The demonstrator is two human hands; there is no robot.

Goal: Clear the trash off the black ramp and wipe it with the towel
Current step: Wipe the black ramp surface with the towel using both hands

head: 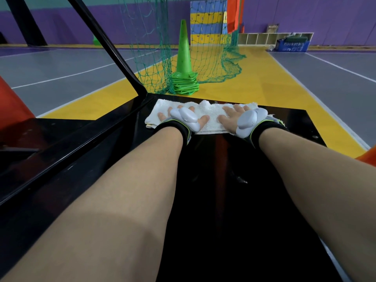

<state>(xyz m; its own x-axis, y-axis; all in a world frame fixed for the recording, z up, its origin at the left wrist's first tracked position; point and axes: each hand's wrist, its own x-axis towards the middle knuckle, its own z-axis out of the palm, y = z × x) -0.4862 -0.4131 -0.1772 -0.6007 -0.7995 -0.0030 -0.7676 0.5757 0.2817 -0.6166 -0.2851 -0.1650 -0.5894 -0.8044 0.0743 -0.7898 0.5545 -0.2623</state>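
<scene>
1. White towel [211,113] lay flat at the far end of the black ramp [223,190].
2. Left hand [183,118] and right hand [241,120] pressed down on the towel side by side, fingers [236,108] straight and spread.
3. Stack of green cones [184,64] stood on the floor just beyond the ramp's far end.
4. Green net [154,37] hung beyond that same end.

Black ramp [295,127] free on rt side & toward near end; slanted black strut [109,47] blocks left, green cone stack [184,58] & net [223,64] just past far edge
</scene>
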